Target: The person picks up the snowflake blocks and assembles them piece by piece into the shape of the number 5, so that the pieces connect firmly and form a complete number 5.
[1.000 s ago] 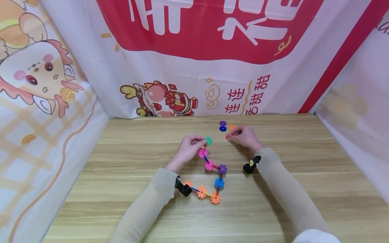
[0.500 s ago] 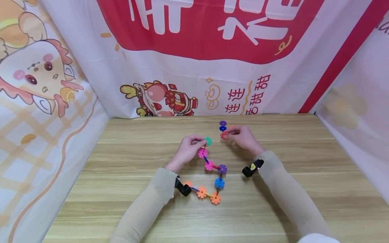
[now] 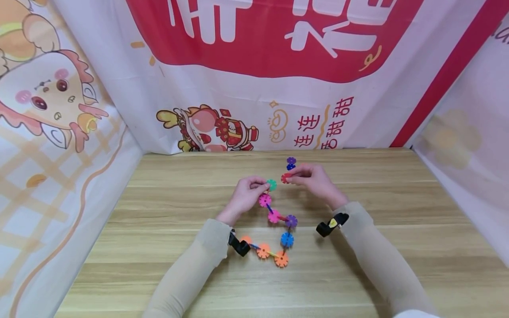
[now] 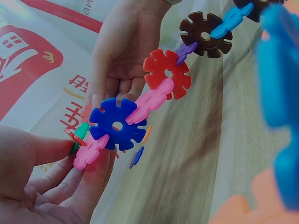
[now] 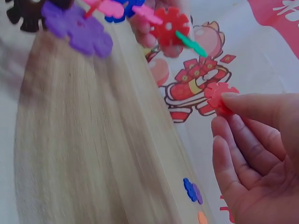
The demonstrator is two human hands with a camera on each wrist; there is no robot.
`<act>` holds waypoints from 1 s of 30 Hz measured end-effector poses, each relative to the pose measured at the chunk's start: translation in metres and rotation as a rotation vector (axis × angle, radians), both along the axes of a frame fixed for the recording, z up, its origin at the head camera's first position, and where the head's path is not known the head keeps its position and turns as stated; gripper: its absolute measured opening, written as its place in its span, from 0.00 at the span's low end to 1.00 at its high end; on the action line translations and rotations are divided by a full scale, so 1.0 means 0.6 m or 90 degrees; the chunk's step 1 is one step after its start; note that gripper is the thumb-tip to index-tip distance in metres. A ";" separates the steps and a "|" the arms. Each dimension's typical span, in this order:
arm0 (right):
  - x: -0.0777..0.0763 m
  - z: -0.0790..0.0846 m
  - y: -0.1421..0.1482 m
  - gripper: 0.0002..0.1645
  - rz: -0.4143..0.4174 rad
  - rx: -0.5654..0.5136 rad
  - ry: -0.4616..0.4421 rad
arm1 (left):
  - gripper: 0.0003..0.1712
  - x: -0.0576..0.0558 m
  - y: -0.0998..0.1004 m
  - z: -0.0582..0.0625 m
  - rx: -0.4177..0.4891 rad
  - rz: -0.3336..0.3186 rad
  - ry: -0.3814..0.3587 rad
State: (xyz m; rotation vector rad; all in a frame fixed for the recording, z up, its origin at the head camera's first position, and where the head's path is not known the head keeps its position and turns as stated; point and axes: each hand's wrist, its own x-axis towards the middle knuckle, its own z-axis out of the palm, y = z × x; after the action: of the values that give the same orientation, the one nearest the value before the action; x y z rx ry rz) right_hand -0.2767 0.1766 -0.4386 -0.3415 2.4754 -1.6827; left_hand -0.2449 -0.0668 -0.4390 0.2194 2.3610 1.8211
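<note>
My left hand (image 3: 247, 195) pinches the end of a chain of notched plastic snowflake discs, close to a green disc (image 3: 272, 184). From there the chain zigzags toward me through a pink disc (image 3: 265, 200), a purple disc (image 3: 291, 221), a blue disc (image 3: 287, 240) and an orange disc (image 3: 281, 259). My right hand (image 3: 317, 182) holds a single red disc (image 3: 285, 178) between thumb and fingertips, a small gap to the right of the green one. In the right wrist view that red disc (image 5: 219, 95) and the green disc (image 5: 195, 45) are plainly apart.
A loose purple disc (image 3: 291, 160) and a dark blue disc (image 3: 291, 167) lie at the back of the wooden table (image 3: 358, 265). An orange disc (image 5: 202, 217) lies near them. Printed cloth (image 3: 222, 88) hangs behind and on both sides.
My right hand has moved left with the red disc, from beside the loose orange disc to near the green disc. My left hand and the chain have stayed almost still.
</note>
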 end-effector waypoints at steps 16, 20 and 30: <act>0.013 -0.009 -0.011 0.10 0.073 -0.074 0.035 | 0.11 -0.001 -0.001 -0.002 -0.001 0.008 -0.018; 0.011 -0.013 -0.012 0.08 0.090 -0.072 0.052 | 0.12 -0.001 0.001 -0.002 0.006 0.007 -0.017; 0.011 -0.010 -0.018 0.07 0.113 -0.062 0.064 | 0.12 0.000 0.005 -0.004 -0.026 0.020 0.004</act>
State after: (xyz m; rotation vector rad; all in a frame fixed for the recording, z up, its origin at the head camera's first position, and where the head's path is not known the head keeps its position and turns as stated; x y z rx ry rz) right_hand -0.2702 0.1661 -0.4448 -0.6518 2.3539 -1.7543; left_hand -0.2448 -0.0637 -0.4414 0.1844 2.4161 1.7866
